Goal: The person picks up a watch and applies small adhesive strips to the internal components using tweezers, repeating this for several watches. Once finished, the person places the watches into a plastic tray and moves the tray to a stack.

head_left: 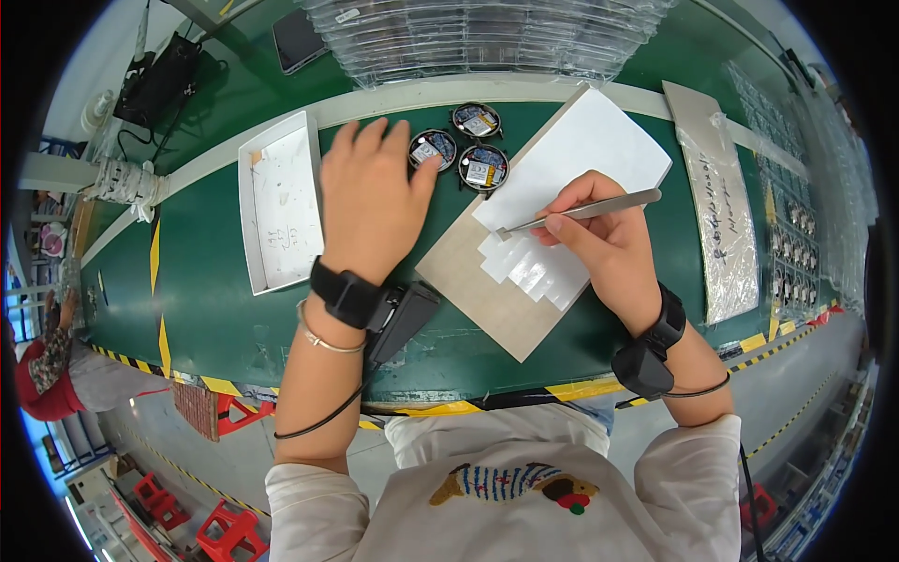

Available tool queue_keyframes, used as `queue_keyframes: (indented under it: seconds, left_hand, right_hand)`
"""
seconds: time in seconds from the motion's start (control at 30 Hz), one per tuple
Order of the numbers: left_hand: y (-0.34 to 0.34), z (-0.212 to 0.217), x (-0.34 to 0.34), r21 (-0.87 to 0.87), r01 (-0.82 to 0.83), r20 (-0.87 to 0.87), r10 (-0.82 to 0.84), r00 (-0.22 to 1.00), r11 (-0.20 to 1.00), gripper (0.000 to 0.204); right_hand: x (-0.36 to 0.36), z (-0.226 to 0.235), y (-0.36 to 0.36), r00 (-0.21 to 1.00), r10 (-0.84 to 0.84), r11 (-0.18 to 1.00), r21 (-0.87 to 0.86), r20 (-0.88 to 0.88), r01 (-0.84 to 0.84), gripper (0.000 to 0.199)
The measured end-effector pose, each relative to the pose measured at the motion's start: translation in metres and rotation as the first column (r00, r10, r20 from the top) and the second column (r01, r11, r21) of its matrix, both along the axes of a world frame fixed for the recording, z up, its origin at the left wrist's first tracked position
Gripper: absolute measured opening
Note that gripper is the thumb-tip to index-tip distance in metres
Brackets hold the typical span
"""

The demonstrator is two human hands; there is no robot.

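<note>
Tweezers (599, 207) are pinched in my right hand (609, 248), their tips down at the upper edge of a stepped patch of small pale stickers (530, 270). The stickers lie on a beige board (487, 304), with a white sheet (599, 150) over its far part. My left hand (375, 201) is stretched out with fingers apart. Its thumb reaches the leftmost round device (432, 150); whether it touches is unclear. Two more round devices, a far one (477, 120) and a near one (483, 168), sit beside it, with circuit parts showing inside their black rims.
A shallow white box (251, 225) lies left of my left hand. Stacked clear plastic trays (487, 42) stand at the back, near a phone (298, 41). A plastic-wrapped board (716, 215) lies to the right, beside trays of small parts (794, 239). Striped tape (449, 408) marks the front edge.
</note>
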State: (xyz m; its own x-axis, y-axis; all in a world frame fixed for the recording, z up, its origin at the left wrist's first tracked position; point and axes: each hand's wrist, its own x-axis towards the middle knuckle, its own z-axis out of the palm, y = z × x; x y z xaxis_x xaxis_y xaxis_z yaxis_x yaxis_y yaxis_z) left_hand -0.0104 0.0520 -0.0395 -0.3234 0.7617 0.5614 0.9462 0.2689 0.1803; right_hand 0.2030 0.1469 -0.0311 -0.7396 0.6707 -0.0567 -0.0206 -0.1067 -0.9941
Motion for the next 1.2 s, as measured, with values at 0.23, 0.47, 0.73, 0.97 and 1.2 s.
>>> queue_keyframes:
  seconds: [0.23, 0.47, 0.73, 0.97, 1.2]
  left_hand:
    - [0.000, 0.035, 0.014, -0.115, 0.045, 0.704, 0.049, 0.709, 0.992, 0.021]
    - [-0.016, 0.031, 0.044, 0.319, 0.143, 0.948, -0.315, -0.047, 0.937, 0.021]
    - [-0.015, 0.030, 0.059, 0.308, 0.181, 0.901, -0.226, -0.371, 0.934, 0.024]
    - [-0.019, 0.025, 0.059, 0.341, 0.231, 0.890, -0.234, -0.392, 0.911, 0.025]
    - [-0.017, 0.030, 0.064, 0.316, 0.163, 0.880, -0.225, -0.417, 0.934, 0.020]
  right_hand:
    - [0.004, 0.004, -0.002, 0.997, 0.003, 1.000, 0.014, -0.072, -0.002, 0.009]
    - [0.010, 0.011, -0.002, 0.963, -0.019, 0.999, -0.050, -0.270, 0.005, 0.010]
    - [0.011, 0.021, -0.005, 0.933, -0.004, 0.995, -0.094, -0.359, -0.031, 0.009]
    - [0.012, 0.021, -0.004, 0.942, -0.011, 0.997, -0.079, -0.335, -0.017, 0.009]
    - [0.012, 0.019, -0.003, 0.931, -0.008, 0.998, -0.055, -0.365, -0.013, 0.010]
